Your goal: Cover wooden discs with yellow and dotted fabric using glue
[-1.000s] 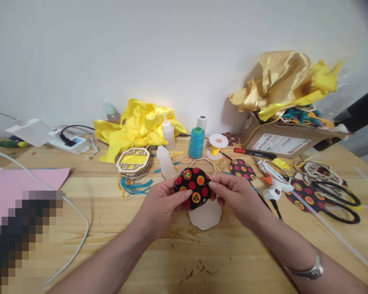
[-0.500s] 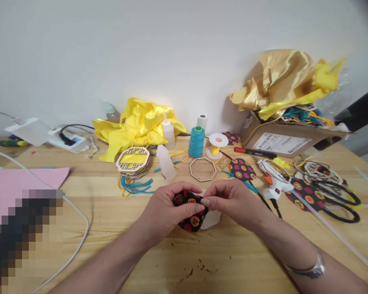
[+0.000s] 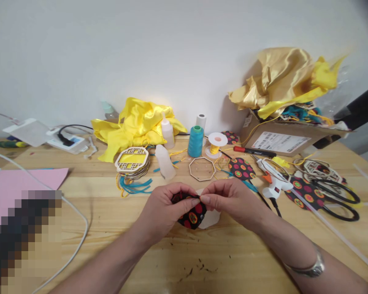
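Observation:
My left hand (image 3: pixel 164 210) and my right hand (image 3: pixel 231 200) meet over the wooden table (image 3: pixel 178 261), both pinching a small piece of black fabric with red and yellow dots (image 3: pixel 192 214). The fabric is folded down between my fingers, mostly covered by the left thumb. Under it lies a pale wavy-edged cutout (image 3: pixel 211 218), partly hidden by my right hand. Just behind my hands a wooden octagon frame (image 3: pixel 202 169) lies flat.
A white glue gun (image 3: pixel 274 183), black scissors (image 3: pixel 337 204), more dotted fabric pieces (image 3: pixel 241 168), a teal thread cone (image 3: pixel 195 141), a yellow spool (image 3: pixel 217 143), glue bottles (image 3: pixel 165 161), yellow satin (image 3: pixel 138 124) and a cardboard box (image 3: pixel 282 141) crowd the back. Pink paper (image 3: pixel 15 183) and a white cable (image 3: pixel 79 228) lie left.
The fabric piece was held up and spread flat a second ago; my hands have lowered it toward the table and folded it between my fingertips. The octagon frame has come into view.

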Tool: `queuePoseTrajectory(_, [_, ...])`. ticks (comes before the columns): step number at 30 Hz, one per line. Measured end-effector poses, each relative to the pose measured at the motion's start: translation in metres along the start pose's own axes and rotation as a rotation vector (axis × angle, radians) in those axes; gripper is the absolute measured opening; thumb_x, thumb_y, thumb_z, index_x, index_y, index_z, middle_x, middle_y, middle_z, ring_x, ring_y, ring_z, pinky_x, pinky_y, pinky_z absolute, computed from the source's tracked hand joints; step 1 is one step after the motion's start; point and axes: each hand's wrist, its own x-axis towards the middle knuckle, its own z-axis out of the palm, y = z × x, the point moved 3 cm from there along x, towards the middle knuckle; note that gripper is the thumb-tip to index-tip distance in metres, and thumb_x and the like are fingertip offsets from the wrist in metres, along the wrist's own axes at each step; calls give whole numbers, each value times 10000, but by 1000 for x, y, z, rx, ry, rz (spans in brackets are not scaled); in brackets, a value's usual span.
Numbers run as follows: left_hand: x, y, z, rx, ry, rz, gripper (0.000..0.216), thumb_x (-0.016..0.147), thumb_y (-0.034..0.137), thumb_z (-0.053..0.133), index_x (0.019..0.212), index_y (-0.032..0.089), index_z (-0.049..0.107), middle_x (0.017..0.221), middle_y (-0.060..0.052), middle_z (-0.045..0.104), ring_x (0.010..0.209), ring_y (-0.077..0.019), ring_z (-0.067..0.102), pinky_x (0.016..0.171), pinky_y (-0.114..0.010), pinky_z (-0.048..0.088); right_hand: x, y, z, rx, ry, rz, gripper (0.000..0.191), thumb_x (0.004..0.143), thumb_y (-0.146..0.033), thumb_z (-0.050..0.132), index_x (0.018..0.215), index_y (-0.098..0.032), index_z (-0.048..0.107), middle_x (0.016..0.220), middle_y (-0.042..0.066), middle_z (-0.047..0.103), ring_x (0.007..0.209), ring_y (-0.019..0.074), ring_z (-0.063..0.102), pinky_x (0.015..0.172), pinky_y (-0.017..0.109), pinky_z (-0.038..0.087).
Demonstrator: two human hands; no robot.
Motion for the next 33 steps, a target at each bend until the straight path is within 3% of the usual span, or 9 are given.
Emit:
queuePoseTrajectory(7, [0, -1, 1, 68, -8, -74, 173, 732, 299, 681, 819, 151, 695, 631, -2, 710, 465, -100, 592, 471, -207, 489, -5, -3, 4, -235, 87, -110, 156, 774, -264, 607, 737, -149, 706, 638, 4, 646, 565, 97, 492, 510, 206, 366])
queuePoseTrajectory(17, [0, -1, 1, 56, 7, -67, 140, 733, 285, 666, 790, 204, 766, 728, 4, 753, 619, -115, 642, 575, -189, 492, -9, -8, 4, -622, 304, -411, 104, 818, -151, 591, 744, -177, 659, 646, -11, 641, 594, 111, 551, 561, 220, 390])
queuePoseTrajectory(21, [1, -3, 1, 15, 37, -113, 140, 721, 307, 675, 748, 200, 762, 683, 5, 746, 581, -115, 632, 531, -185, 478, -14, -9, 5, -755, 422, -595, 102, 858, -169, 565, 810, -156, 655, 720, 31, 646, 675, 146, 570, 617, 257, 411])
queuePoseTrajectory(27, [1, -2, 2, 31, 34, -59, 144, 720, 276, 678, 813, 214, 769, 738, 3, 757, 651, -131, 652, 624, -211, 509, -16, -9, 13, -984, 405, -755, 177, 898, -157, 503, 805, -140, 653, 713, 49, 655, 672, 173, 556, 628, 294, 402])
queuePoseTrajectory(33, [-1, 1, 2, 127, 35, 0, 152, 744, 254, 651, 830, 216, 770, 760, -7, 760, 696, -166, 672, 660, -254, 530, -17, -8, 15, -1047, 336, -694, 216, 899, -135, 451, 834, -148, 656, 759, 62, 665, 694, 179, 563, 646, 300, 421])
